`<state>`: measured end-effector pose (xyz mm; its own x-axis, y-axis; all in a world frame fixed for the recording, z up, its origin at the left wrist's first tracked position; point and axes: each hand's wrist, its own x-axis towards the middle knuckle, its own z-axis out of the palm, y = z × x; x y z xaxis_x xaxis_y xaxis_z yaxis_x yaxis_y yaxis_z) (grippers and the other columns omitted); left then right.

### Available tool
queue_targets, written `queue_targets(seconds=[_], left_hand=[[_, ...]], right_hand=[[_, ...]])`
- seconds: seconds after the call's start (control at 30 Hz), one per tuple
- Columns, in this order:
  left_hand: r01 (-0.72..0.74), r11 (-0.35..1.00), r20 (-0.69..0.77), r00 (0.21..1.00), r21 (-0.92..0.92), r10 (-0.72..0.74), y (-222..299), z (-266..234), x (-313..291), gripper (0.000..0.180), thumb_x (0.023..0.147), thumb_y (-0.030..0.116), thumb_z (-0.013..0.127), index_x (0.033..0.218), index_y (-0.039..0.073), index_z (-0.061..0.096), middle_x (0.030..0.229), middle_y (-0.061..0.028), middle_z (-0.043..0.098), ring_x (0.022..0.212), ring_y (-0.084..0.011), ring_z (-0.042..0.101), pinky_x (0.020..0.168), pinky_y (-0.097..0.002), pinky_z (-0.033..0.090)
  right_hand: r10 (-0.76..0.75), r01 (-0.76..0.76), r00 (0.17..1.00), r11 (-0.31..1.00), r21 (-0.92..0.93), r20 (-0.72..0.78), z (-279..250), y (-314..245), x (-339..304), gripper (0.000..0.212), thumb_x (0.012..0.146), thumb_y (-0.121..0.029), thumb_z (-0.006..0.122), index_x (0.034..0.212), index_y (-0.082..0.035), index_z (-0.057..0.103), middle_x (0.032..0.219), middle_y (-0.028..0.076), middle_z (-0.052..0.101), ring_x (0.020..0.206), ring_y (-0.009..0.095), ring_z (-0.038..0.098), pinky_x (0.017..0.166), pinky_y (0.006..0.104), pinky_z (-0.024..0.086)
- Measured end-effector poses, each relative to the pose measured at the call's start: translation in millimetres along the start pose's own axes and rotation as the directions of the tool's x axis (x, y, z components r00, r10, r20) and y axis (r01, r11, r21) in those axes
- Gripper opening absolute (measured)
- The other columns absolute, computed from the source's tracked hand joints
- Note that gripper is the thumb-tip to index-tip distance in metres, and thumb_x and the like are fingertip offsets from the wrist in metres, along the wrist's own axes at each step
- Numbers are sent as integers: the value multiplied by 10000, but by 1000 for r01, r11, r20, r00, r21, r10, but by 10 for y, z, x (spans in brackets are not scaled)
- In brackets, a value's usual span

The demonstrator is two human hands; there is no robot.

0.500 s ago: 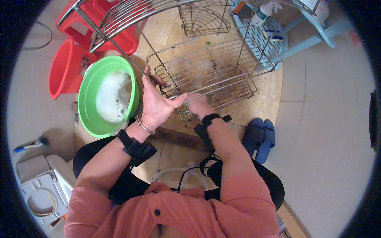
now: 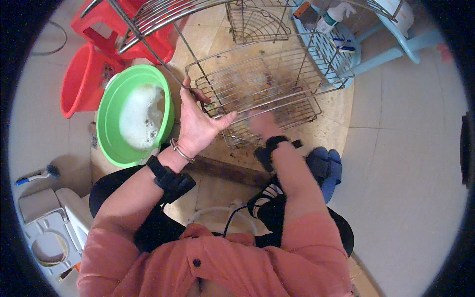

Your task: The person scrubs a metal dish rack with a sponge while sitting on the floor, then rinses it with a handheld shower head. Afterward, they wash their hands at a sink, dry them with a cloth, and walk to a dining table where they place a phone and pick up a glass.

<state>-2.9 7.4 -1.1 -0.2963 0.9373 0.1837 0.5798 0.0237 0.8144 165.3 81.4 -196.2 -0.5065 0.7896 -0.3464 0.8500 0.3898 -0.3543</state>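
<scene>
A tiered metal wire rack (image 2: 284, 102) stands tilted in front of me, its wire shelves facing up. My left hand (image 2: 198, 126) grips the rack's near left corner, the thumb over the front rail and the fingers round the side wires. By the lower front of the same shelf is my right hand (image 2: 264, 123), smeared by motion. Its fingers are partly behind the wires, so what they hold, if anything, cannot be made out. Under the rack the tan floor tiles (image 2: 213, 37) are wet and strewn with dark bits.
A green basin (image 2: 106, 141) of foamy water sits left, beside a red bucket (image 2: 74, 86) and red stool (image 2: 86, 24). Far right, a light blue plastic shelf (image 2: 321, 62) carries a spray bottle (image 2: 331, 20). Blue slippers (image 2: 325, 171) lie right; a brush (image 2: 37, 178) lies left.
My right hand has moved a little right along the rack's lower front. My left hand keeps its grip on the corner. The whole view has shifted slightly.
</scene>
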Motion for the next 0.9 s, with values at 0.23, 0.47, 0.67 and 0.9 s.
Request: queue_targets(seconds=[0.23,0.47,0.67,0.9], left_hand=[[2,1000,-10,1000,4,-2,-25,0,12,1141,510,286,848,1319,-113,148,824,-70,434,764,-180,466,748,-294,431],[-10,1000,-8,1000,-10,10,-38,20,-10,1152,502,299,851,1317,-116,150,820,-74,445,763,-189,476,746,-299,434],[32,999,-6,999,-31,-33,-11,22,-10,1165,496,307,854,1322,-114,149,820,-76,453,769,-193,482,750,-310,439],[8,1000,3,1000,23,-8,-3,7,-70,1180,494,310,856,1323,-124,137,830,-71,432,782,-191,472,764,-309,434]], right_hand=[[-51,52,994,999,-12,92,-54,-193,-60,285,788,-164,520,1028,-43,615,1039,178,630,978,346,600,801,489,479],[17,-4,993,994,-112,119,-233,155,-24,297,784,-184,527,1039,-60,615,1072,184,616,960,351,604,798,483,484],[-88,59,945,993,100,314,221,-656,-114,405,812,-154,502,1197,-31,516,1215,201,534,1100,354,533,928,437,428],[48,-34,989,995,-97,141,-465,222,-33,439,876,-200,447,1300,-83,441,1330,172,443,1208,327,445,1005,437,352]])
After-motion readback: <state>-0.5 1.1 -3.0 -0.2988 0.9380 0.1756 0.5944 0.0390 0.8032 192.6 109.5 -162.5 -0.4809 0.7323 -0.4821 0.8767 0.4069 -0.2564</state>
